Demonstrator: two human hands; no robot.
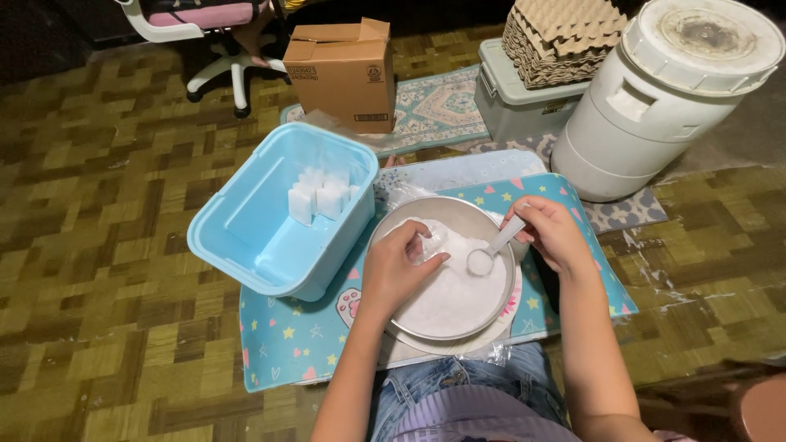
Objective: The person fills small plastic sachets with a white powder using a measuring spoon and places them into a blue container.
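- White powder [450,299] fills most of the round metal pan [499,315] on the patterned mat [286,344].
- Right hand [553,233] is clamped on a white scoop [491,252], bowl loaded.
- Left hand [393,270] pinches a small clear bag [427,244], apparently unfilled.
- Blue tub [246,237] holds several white blocks [321,195]; judged part-way.

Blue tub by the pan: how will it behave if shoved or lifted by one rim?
The blue tub looks like thin plastic, so probably light and a bit flexible. It already sits tilted, and the white blocks are piled in one corner, so it would likely slide easily and tip that way.
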